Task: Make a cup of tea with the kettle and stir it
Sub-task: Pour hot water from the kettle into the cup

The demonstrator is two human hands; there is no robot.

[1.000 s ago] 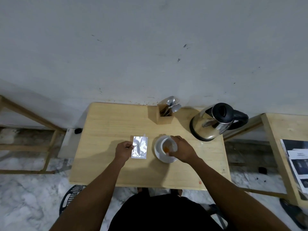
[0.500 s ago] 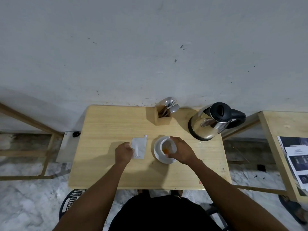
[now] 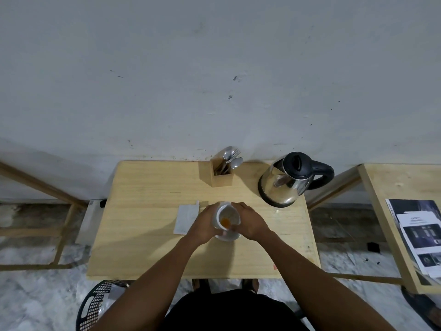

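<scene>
A white cup with something orange at its bottom is near the middle of the wooden table, above a white saucer. My left hand wraps its left side and my right hand holds its right side. The steel kettle with a black lid and handle stands at the back right. A wooden holder with spoons and a fork sits at the back middle. A white sachet lies flat, left of the cup.
A second wooden table with printed papers stands to the right. A black perforated basket sits on the marble floor at the lower left. A wall runs just behind the table.
My left hand left the sachet and moved right onto the cup. The cup now sits a little higher between both hands, above the saucer.
</scene>
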